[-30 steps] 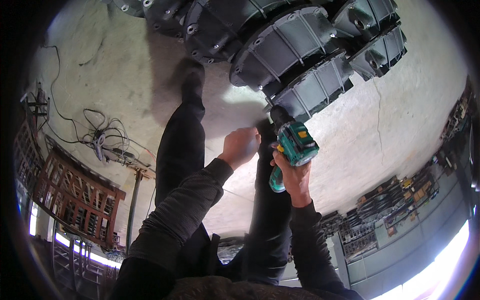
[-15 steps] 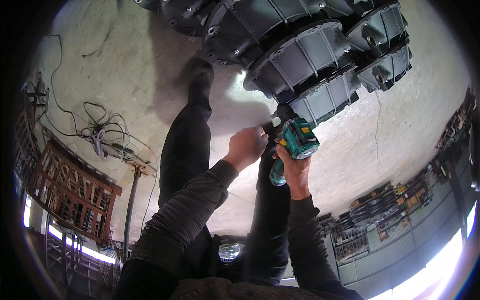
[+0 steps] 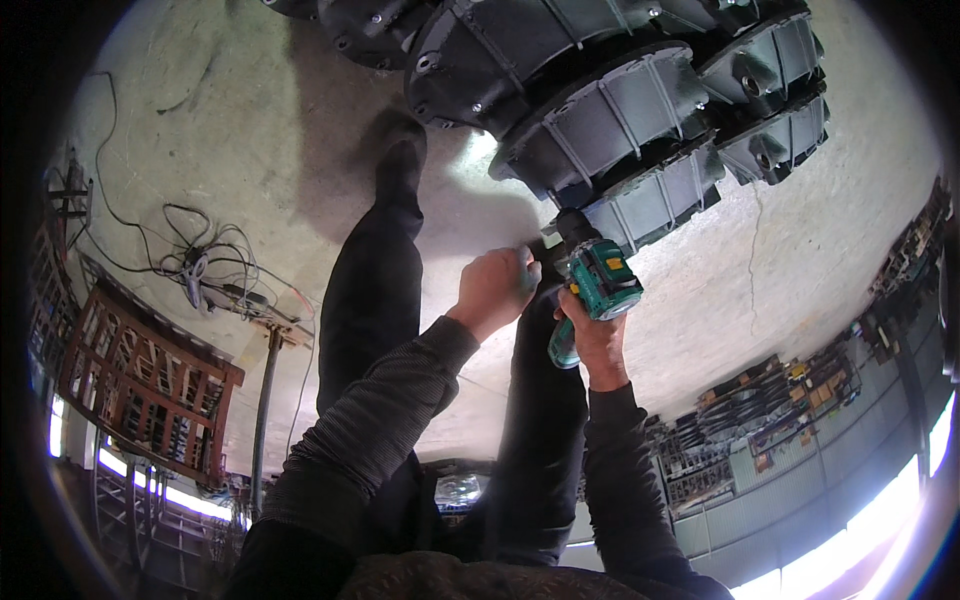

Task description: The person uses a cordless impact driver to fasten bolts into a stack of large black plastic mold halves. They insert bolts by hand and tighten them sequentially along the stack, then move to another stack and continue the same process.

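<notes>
My right hand (image 3: 602, 345) is wrapped round the handle of a green and black cordless drill (image 3: 603, 278) with yellow details. Its dark chuck points away from me, toward the lower edge of a black ribbed metal housing (image 3: 660, 205); whether the tip touches it I cannot tell. To the left of the drill, my left hand (image 3: 492, 290) is closed, thumb against the curled fingers, above my right leg. Whatever it may hold is hidden. Similar black ribbed housings (image 3: 605, 115) with bolt holes are stacked above and to the right.
My legs (image 3: 365, 290) stretch out over the grey concrete floor (image 3: 240, 110). At left lie tangled cables (image 3: 200, 250) by a metal stand (image 3: 268, 400) and a brown slatted crate (image 3: 150, 380). Piled parts (image 3: 750, 420) line the wall at lower right.
The drill and my right hand have shifted slightly to the right. My left hand stays closed in nearly the same place.
</notes>
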Demonstrator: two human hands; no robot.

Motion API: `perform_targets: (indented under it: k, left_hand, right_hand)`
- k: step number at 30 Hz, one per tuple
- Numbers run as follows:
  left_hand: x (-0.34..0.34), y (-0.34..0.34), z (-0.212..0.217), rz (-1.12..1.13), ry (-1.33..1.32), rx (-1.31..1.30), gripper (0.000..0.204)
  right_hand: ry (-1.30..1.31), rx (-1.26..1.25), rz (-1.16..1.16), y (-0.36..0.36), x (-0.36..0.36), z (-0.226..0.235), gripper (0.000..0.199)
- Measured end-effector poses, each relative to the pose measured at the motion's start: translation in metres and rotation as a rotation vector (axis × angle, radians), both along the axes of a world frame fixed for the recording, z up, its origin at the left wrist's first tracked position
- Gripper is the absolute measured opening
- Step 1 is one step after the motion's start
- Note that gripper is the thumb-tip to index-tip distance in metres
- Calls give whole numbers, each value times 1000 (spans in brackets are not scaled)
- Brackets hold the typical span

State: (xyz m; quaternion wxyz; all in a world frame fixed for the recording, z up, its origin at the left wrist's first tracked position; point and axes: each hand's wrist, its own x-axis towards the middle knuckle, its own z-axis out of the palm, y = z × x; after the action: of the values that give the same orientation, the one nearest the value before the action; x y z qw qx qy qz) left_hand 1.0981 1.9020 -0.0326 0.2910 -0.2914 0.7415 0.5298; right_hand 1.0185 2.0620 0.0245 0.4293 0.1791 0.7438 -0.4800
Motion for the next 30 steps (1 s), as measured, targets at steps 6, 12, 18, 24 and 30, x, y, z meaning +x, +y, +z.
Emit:
perform_targets:
  k: [6,12,18,24,30]
  left_hand:
    - [0,-1,-1,-1,-8,2,28]
    - [3,1,-2,83,97,-43,26]
    - [6,2,-2,62,132,-44,23]
    - [7,6,-1,73,130,-37,24]
    - [11,12,-3,-61,41,-19,24]
  right_hand:
    - [1,95,77,7,3,-3,24]
    - [-30,69,25,1,-1,-2,25]
    - [-18,131,111,-7,-5,5,25]
    - [31,115,117,-9,-3,2,15]
    - [46,105,75,1,0,-3,14]
